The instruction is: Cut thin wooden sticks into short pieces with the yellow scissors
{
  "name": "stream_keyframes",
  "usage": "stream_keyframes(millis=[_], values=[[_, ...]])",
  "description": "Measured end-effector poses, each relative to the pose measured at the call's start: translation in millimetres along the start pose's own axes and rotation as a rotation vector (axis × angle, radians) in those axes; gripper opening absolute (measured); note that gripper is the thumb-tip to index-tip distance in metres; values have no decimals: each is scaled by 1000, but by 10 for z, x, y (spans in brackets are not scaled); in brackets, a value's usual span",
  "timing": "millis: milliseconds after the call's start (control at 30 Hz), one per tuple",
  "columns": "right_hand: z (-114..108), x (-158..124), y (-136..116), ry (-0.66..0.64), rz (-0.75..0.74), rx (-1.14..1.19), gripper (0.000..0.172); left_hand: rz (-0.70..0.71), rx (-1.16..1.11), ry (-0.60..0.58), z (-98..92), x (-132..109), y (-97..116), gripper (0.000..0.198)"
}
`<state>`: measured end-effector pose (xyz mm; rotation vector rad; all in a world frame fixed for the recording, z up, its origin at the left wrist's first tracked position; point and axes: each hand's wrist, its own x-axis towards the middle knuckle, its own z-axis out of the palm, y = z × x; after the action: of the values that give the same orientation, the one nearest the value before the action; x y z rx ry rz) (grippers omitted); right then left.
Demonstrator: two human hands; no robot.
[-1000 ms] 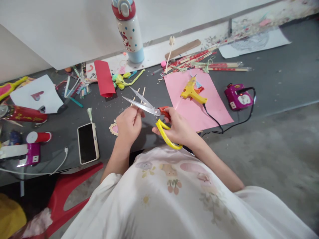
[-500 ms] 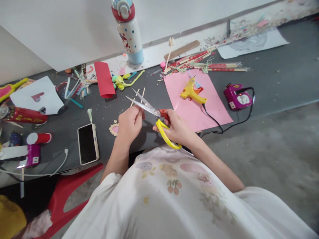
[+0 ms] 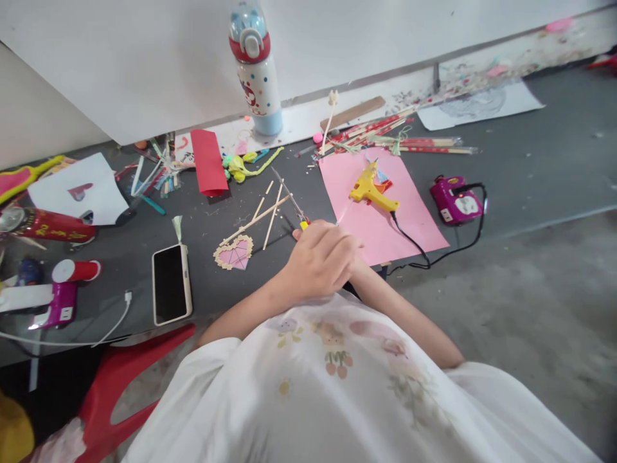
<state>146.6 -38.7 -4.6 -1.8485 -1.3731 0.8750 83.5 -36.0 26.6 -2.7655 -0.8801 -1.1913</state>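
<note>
With right hand (image 3: 357, 256) we are holding scissors (image 3: 299, 215); left hand (image 3: 315, 260), we cannot tell; heart (image 3: 236, 256) is wearing edging, sticks (image 3: 273, 208) lying loose.

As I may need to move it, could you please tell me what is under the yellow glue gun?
The glue gun lies on the pink sheet; a red bit and a blue bit show along its edge. Anything directly beneath it is covered.

Left hand (image 3: 318, 262) moved from the sticks (image 3: 255, 220) to over the right hand (image 3: 357, 265) — scissors blades (image 3: 288, 193) now a single narrow line, handles mostly covered — leaving sticks and pink heart (image 3: 234, 253) fully exposed.
</note>
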Motion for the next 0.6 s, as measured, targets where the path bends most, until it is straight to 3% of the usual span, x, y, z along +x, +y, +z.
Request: stream_keyframes(millis=[33,67,100,167,367,467,533,600], values=[[86,-54,-79,89,59,-35,26,26,12,-38,38,9,2,23],[166,-100,-161,323,200,-100,30,41,28,-71,69,12,-6,27],[235,-131,-238,467,269,-150,28,55,40,-95,92,12,-21,29],[330,-151,-351,577,315,-187,24,73,55,-127,120,4,-52,28],[411,-83,-267,519,296,-92,24,77,59,-215,127,-13,-81,21],[363,-140,-124,481,297,-200,26,83,59,-202,123,-8,-85,21],[306,-201,-56,366,213,-297,27,87,58,-173,137,-9,-94,21],[272,-236,-22,330,108,-346,28,91,61,-168,172,-29,-113,21]])
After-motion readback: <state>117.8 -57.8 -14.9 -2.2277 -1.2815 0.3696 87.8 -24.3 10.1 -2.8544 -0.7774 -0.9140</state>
